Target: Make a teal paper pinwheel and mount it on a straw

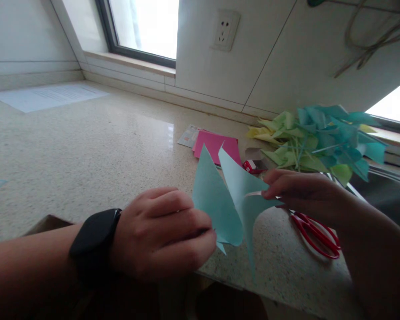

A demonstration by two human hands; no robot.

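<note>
Light teal paper [215,202] with cuts and curled points stands up between my two hands, above the front edge of the counter. My left hand [166,233], with a black watch on its wrist, has its fingers closed on the paper's lower left part. Those fingertips are partly hidden. With thumb and fingers pinched, my right hand [303,193] holds a narrow right-hand point of the same paper, and a flap of it bends downward. Red-handled scissors [318,238] lie on the counter just below my right hand, their blades mostly hidden.
A heap of folded green, yellow and teal paper pinwheels [336,138] lies at the right. Behind the paper sit pink sheets [220,144] and a small red-and-white item [253,166]. A printed white sheet [50,95] rests at the far left. Cord [363,49] hangs by the wall.
</note>
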